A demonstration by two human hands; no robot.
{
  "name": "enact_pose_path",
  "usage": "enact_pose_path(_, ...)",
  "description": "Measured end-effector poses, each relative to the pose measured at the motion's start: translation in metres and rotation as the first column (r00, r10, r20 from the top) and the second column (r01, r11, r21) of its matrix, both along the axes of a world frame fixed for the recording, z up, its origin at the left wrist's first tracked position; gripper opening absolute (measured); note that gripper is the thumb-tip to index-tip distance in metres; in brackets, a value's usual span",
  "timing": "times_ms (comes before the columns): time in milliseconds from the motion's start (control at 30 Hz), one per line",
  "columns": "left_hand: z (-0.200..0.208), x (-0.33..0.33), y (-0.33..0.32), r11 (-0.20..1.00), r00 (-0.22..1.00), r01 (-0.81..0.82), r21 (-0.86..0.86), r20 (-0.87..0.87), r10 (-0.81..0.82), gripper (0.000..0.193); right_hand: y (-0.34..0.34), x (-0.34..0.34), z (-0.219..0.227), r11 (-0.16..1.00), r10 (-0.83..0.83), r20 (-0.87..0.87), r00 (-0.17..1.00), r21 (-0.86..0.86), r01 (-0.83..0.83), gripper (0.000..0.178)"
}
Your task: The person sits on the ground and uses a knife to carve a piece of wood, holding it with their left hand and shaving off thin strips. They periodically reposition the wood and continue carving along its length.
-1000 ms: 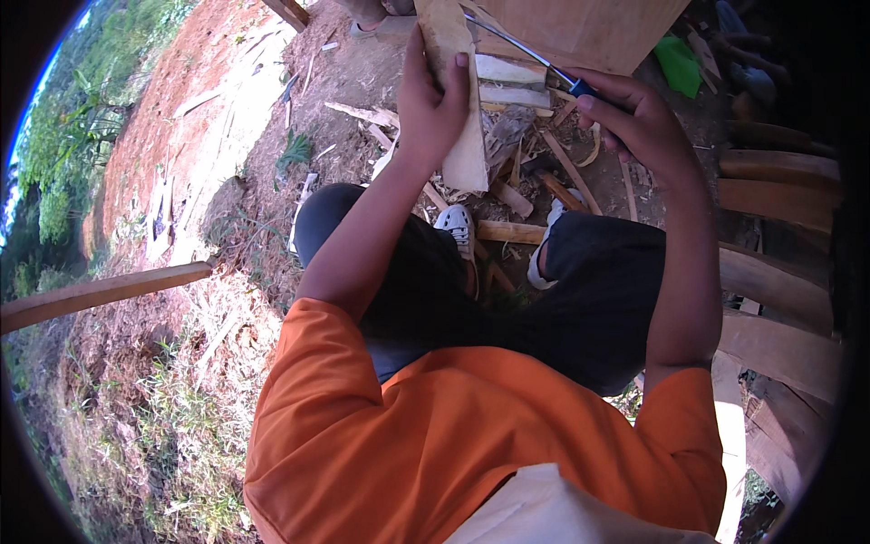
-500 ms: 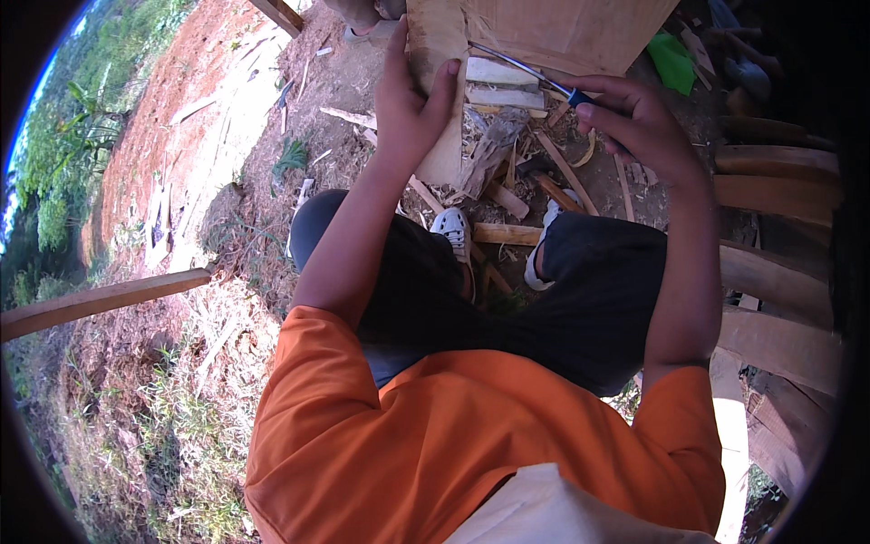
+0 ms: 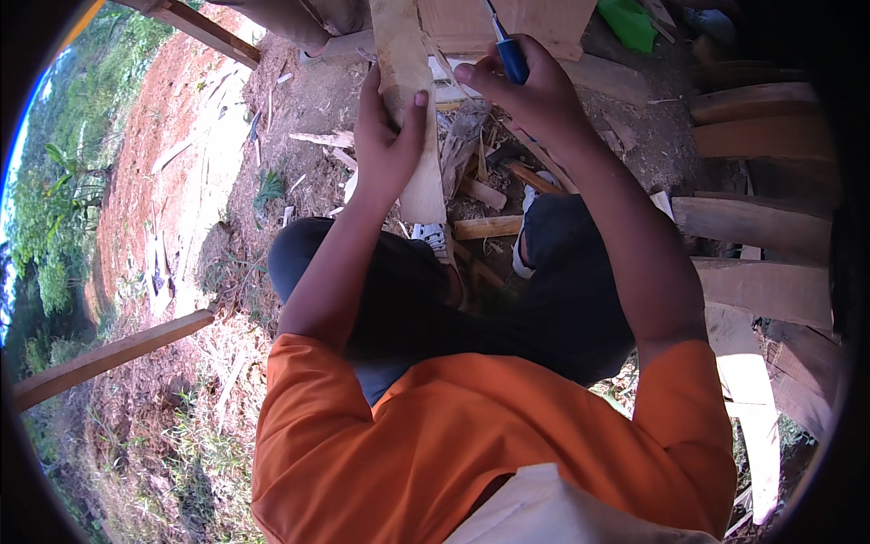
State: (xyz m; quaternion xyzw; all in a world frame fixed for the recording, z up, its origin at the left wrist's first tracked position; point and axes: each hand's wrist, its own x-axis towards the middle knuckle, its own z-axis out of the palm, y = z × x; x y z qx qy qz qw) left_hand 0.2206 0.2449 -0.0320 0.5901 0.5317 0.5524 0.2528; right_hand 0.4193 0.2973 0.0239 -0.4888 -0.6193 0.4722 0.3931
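Note:
My left hand (image 3: pixel 388 145) is closed on the edge of a long pale wooden board (image 3: pixel 421 195), its thumb lying on the face. The board slants down toward my shins. In my right hand (image 3: pixel 544 95) is a screwdriver (image 3: pixel 513 62) with a blue handle and thin metal shaft; the shaft points up and away, its tip cut off by the top of the picture. The thumb side of that hand is close to the board's right edge, beside a thin pale sliver of wood. Whether the fingers touch the sliver I cannot tell.
Beyond the board stands a wide wooden panel (image 3: pixel 503 23). Wood offcuts (image 3: pixel 485 192) and shavings lie around my shoes (image 3: pixel 433 238). Curved planks (image 3: pixel 761 218) are stacked at the right. A green sheet (image 3: pixel 627 25) lies at the far right; a wooden post (image 3: pixel 113 356) juts in from the left.
My right hand has moved left and up, closer to the board, and the screwdriver has swung from pointing left at the board to pointing upward. My left hand still holds the board.

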Motion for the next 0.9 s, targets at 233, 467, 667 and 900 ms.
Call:
enact_pose_path(233, -0.009, 0.018, -0.003, 0.988, 0.988, 0.148, -0.038, 0.051, -0.146, 0.061, 0.008, 0.011, -0.019, 0.991, 0.114, -0.032, 0.993, 0.079, -0.111, 0.053)
enact_pose_path(467, -0.001, 0.009, 0.002, 0.987, 0.985, 0.149, -0.055, -0.078, -0.153, 0.063, 0.014, 0.027, -0.010, 0.983, 0.182, 0.072, 0.981, -0.008, -0.182, 0.051)
enact_pose_path(667, 0.019, -0.003, -0.001, 0.962, 0.961, 0.240, -0.129, -0.109, -0.254, 0.066, 0.017, 0.043, 0.007, 0.954, 0.294, 0.139, 0.946, 0.023, -0.300, 0.051)
enact_pose_path(900, 0.023, -0.021, 0.000, 0.926, 0.921, 0.347, -0.151, -0.134, -0.367, 0.064, 0.024, 0.059, 0.009, 0.907, 0.418, 0.125, 0.900, -0.014, -0.420, 0.053)
